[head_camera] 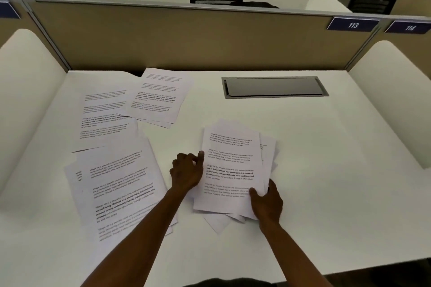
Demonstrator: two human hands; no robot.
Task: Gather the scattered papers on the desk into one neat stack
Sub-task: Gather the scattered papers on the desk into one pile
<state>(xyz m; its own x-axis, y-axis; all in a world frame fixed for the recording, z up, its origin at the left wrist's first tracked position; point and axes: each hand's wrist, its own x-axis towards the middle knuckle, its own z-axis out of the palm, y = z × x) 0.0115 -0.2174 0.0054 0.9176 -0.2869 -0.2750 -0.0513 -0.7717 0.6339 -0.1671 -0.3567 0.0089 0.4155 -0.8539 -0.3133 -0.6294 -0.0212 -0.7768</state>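
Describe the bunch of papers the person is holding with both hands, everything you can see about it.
The held bunch of papers is several white printed sheets, loosely fanned, with corners sticking out at the right and bottom. The top sheet shows short text paragraphs, one in bold. It sits at the middle of the white desk, tilted slightly. The left hand touches its left edge; the right hand grips its lower right corner, thumb on top.

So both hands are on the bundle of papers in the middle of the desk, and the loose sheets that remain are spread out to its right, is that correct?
Not quite: the head view shows the loose sheets lying to the left of the bundle, not the right. The left hand and right hand are indeed both on the bundle, on the desk.
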